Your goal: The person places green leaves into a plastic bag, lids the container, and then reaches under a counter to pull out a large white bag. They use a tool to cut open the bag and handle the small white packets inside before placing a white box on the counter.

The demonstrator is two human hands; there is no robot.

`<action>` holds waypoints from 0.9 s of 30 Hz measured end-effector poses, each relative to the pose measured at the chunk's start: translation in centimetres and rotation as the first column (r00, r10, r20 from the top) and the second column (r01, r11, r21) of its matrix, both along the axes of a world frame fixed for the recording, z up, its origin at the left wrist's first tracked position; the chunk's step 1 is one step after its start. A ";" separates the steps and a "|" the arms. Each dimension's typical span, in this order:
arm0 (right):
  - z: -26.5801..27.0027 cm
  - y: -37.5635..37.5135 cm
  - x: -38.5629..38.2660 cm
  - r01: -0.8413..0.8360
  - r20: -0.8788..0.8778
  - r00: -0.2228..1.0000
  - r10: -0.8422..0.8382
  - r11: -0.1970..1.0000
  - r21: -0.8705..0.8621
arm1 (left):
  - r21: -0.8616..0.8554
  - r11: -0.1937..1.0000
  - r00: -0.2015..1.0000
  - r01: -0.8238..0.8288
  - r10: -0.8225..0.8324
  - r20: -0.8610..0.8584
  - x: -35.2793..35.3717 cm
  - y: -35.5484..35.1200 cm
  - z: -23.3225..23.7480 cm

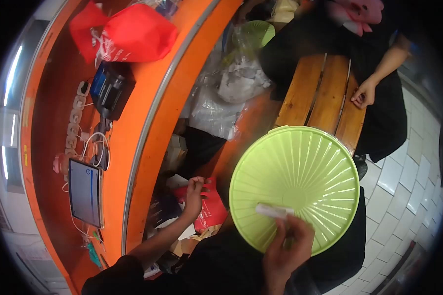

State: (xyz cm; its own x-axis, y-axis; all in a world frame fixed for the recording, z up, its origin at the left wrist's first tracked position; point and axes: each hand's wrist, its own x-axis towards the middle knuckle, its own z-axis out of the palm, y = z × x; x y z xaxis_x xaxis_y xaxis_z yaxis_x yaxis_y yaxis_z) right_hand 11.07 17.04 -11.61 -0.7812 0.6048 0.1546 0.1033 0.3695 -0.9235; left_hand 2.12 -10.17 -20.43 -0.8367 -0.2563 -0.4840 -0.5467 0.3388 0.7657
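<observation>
Small white stick, paper maybe (271, 211), is pinched by right hand (290, 243) over green lid (300, 167), lower centre; left hand's (196, 194) fingers are half-curled by red bag (212, 206).

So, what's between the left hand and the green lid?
In the head view, a red bag lies between the left hand and the green lid. Whether the fingers touch the bag isn't clear.
</observation>
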 end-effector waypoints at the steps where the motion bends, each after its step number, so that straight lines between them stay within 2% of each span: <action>1: -0.3 0.2 0.1 -0.034 0.014 0.999 0.033 0.995 0.092 | -0.023 1.000 1.000 -0.003 0.003 0.009 -1.0 -1.6 -2.8; 3: -0.4 0.0 -0.2 -0.073 0.082 0.994 0.070 0.997 0.037 | 0.008 0.956 0.909 -0.293 0.276 0.312 -2.9 -4.5 -8.2; 5: -0.2 0.1 -1.5 0.006 0.022 1.000 -0.009 0.993 0.115 | 0.298 0.823 0.823 -0.484 0.312 0.475 -5.5 -7.9 -13.2; 7: -0.3 1.0 -2.4 -0.058 0.001 0.998 0.059 0.987 0.149 | 0.364 0.811 0.841 -0.458 0.261 0.475 -9.7 -8.0 -15.2; 8: 0.5 2.0 -3.1 -0.116 0.067 0.992 0.106 0.980 0.159 | 0.319 0.853 0.835 -0.413 0.216 0.506 -12.3 -9.0 -16.7; 9: 1.1 2.7 -3.9 -0.176 0.132 0.979 0.156 0.970 0.165 | 0.381 0.860 0.866 -0.339 0.127 0.484 -15.1 -9.6 -18.0; 11: 1.5 2.9 -5.3 -0.166 0.153 0.978 0.142 0.973 0.160 | 0.267 0.946 0.938 -0.182 0.086 0.335 -18.5 -6.2 -15.9; 12: 1.5 3.0 -5.9 -0.164 0.155 0.978 0.138 0.972 0.169 | 0.076 0.990 0.974 -0.119 0.101 0.204 -19.5 -1.9 -12.9; 15: 1.9 3.5 -6.9 -0.199 0.179 0.969 0.171 0.968 0.153 | -0.012 0.995 0.967 -0.097 0.097 0.236 -22.2 0.1 -13.2; 16: 2.0 3.6 -7.2 -0.208 0.197 0.963 0.183 0.971 0.118 | -0.004 0.994 0.965 -0.105 0.103 0.241 -22.0 1.8 -12.8; 18: 1.9 3.5 -7.6 -0.199 0.204 0.964 0.173 0.974 0.113 | 0.361 0.903 0.945 -0.234 0.124 0.303 -21.6 5.9 -12.0; 19: 1.8 3.4 -7.7 -0.191 0.202 0.965 0.168 0.976 0.103 | 0.427 0.886 0.959 -0.182 0.064 0.275 -20.7 7.5 -12.6; 20: 1.8 3.5 -7.8 -0.203 0.209 0.961 0.178 0.974 0.103 | 0.386 0.922 0.981 -0.028 -0.050 0.190 -19.1 9.4 -13.3; 22: 1.7 3.6 -8.0 -0.234 0.232 0.953 0.195 0.960 0.152 | 0.186 0.936 0.952 0.300 -0.307 0.008 -16.8 12.4 -15.6; 23: 1.6 3.6 -8.0 -0.234 0.237 0.952 0.193 0.959 0.159 | 0.056 0.901 0.902 0.430 -0.428 -0.052 -15.8 13.0 -16.7; 25: 1.4 3.4 -7.7 -0.224 0.210 0.958 0.194 0.966 0.128 | -0.123 0.813 0.806 0.569 -0.581 -0.111 -14.4 13.5 -17.9; 27: 0.9 3.5 -7.1 -0.285 0.192 0.946 0.262 0.953 0.107 | -0.211 0.757 0.748 0.619 -0.650 -0.134 -13.7 13.5 -18.8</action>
State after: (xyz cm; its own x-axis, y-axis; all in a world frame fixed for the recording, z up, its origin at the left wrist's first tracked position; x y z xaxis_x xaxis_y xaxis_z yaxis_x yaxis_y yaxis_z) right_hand 3.94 20.54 -10.67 -0.9354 0.3475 0.0658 0.1350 0.5226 -0.8418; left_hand -11.60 3.31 -39.22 -0.9002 0.3134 -0.3026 -0.0169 0.6690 0.7431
